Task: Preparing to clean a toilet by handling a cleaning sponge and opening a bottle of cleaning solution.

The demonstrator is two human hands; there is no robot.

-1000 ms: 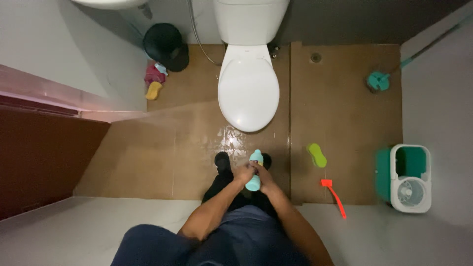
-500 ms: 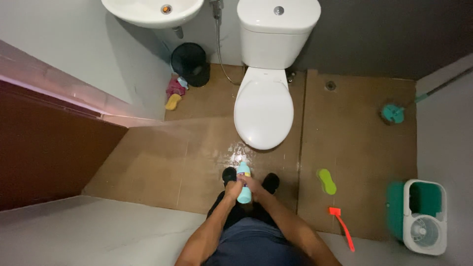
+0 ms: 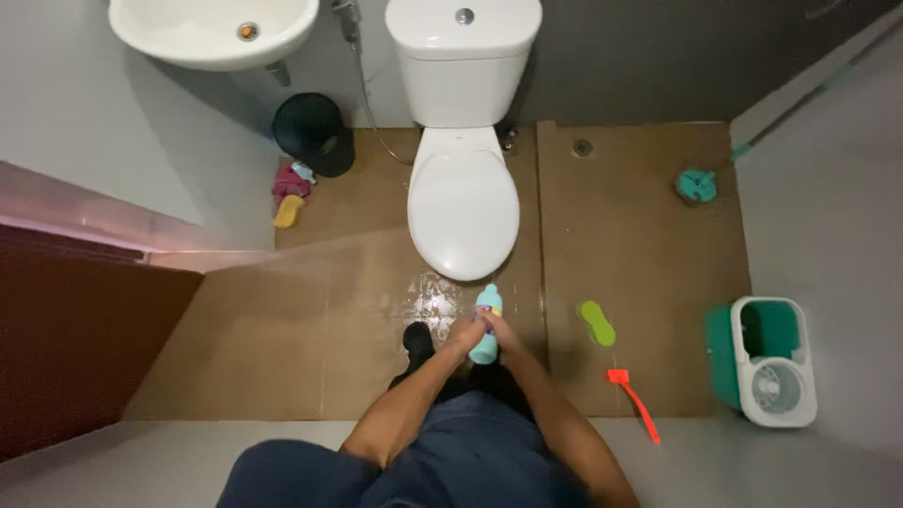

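Note:
A light blue plastic bottle point(image 3: 486, 326) is held in front of me, over the brown tiled floor, its cap end toward the toilet. My left hand point(image 3: 463, 335) grips its left side. On the right side my right hand point(image 3: 501, 331) wraps around it. Just beyond the bottle stands a white toilet point(image 3: 463, 193) with the lid down. A wet, shiny patch point(image 3: 428, 292) lies on the tiles in front of the bowl. My dark shoe point(image 3: 418, 341) shows below my left hand.
A white sink point(image 3: 212, 30) and black bin point(image 3: 312, 132) are at the far left, with rags and a yellow sponge point(image 3: 289, 211) nearby. A green sponge point(image 3: 596, 323), red brush point(image 3: 632, 400), green-white mop bucket point(image 3: 767, 362) and mop head point(image 3: 697, 185) sit right.
The view swung up and then back left, so the sink and tank came into sight. Both hands kept hold of the bottle throughout.

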